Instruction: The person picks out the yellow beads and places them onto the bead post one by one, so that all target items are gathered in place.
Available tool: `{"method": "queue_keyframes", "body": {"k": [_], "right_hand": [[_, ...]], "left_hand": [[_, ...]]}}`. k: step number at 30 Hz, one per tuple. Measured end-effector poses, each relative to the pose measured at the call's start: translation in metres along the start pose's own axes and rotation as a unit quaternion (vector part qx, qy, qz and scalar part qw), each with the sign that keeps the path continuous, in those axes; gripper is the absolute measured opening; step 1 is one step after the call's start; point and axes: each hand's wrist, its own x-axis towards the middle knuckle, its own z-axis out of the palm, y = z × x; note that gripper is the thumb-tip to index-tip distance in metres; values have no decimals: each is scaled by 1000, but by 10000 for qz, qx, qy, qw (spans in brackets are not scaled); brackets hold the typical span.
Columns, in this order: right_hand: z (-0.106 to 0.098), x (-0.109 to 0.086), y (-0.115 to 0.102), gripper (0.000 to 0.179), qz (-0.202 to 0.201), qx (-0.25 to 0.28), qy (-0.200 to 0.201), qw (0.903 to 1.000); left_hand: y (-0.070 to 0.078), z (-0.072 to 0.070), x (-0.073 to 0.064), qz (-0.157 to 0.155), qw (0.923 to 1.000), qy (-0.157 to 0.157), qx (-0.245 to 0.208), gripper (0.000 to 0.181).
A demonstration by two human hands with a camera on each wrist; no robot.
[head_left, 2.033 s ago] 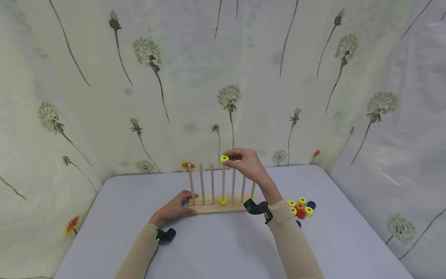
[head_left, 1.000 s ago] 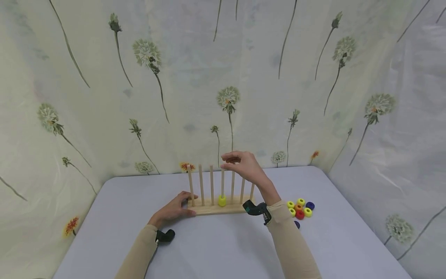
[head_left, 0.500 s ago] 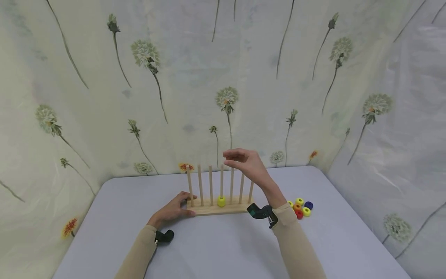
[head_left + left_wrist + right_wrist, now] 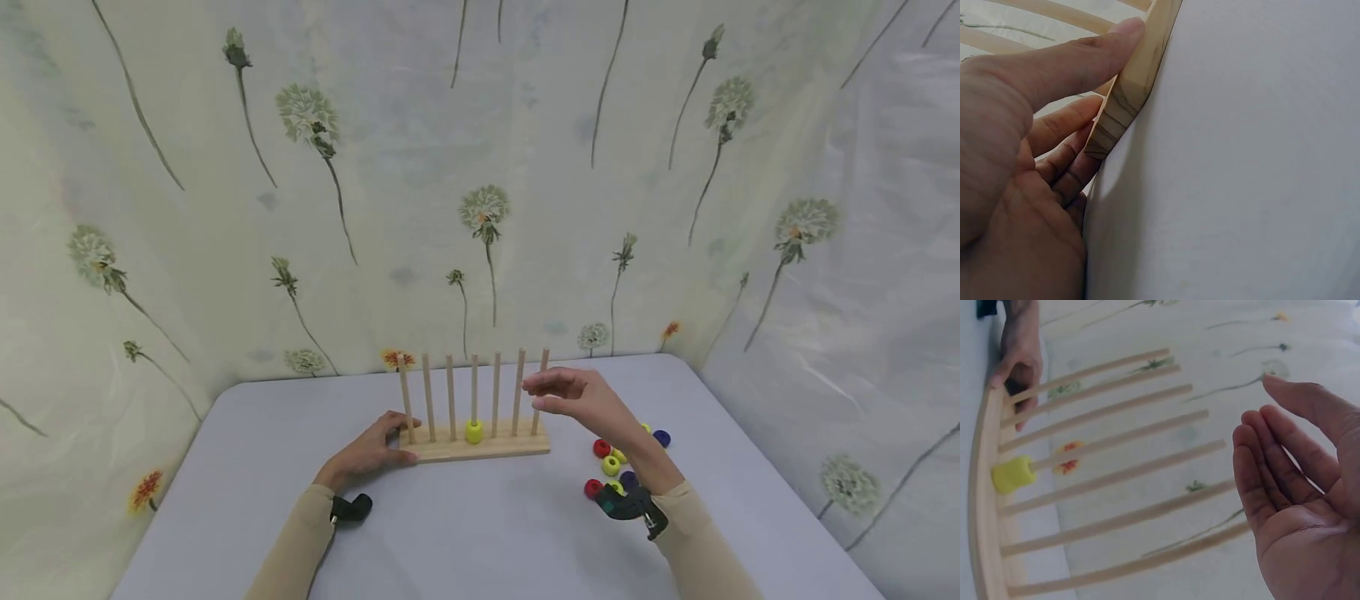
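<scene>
A wooden peg rack [image 4: 480,451] stands on the table, with a row of upright dowels along its base. Two yellow beads [image 4: 474,432] sit stacked at the bottom of the middle dowel; the right wrist view shows the same yellow pair [image 4: 1014,475]. My left hand [image 4: 367,453] grips the left end of the base, its thumb on the front edge and its fingers round behind, as the left wrist view shows of the wooden base [image 4: 1124,100]. Beside the rightmost dowels my right hand [image 4: 581,400] hovers with nothing between thumb and fingers [image 4: 1257,478].
Loose beads lie to the right of the rack, among them a red bead [image 4: 602,448], a yellow bead [image 4: 611,466] and a dark blue bead [image 4: 662,439]. My right forearm covers some of them. A flowered curtain [image 4: 405,217] hangs behind the white table [image 4: 465,533].
My right hand let a yellow bead drop down the middle dowel onto the one below. Afterwards it moved right and a little lower, away from that dowel. The left hand keeps its grip.
</scene>
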Motion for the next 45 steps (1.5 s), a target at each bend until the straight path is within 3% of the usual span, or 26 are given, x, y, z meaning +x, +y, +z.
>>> {"method": "queue_keyframes", "body": {"k": [11, 17, 22, 28, 36, 45], "right_hand": [[-45, -64, 65, 37, 651, -243, 338, 9970], [-71, -95, 104, 44, 1308, -314, 757, 9880], [-91, -112, 134, 51, 1595, -632, 1061, 9794], [-107, -121, 158, 54, 1845, -836, 1254, 9712], [-110, -122, 183, 63, 2131, -877, 1433, 9625], [-108, -121, 200, 63, 2003, -1115, 1389, 9634]], "left_hand": [[1, -4, -1, -72, 10000, 49, 5, 62], [-2, -4, 0, -94, 9999, 47, -20, 62], [-3, -3, -3, -140, 9998, 71, -82, 60], [-2, -2, -4, -172, 9997, 76, -168, 59], [2, -1, -4, -234, 9996, 23, -168, 60], [3, 1, -2, -225, 9997, 12, -129, 62]]}}
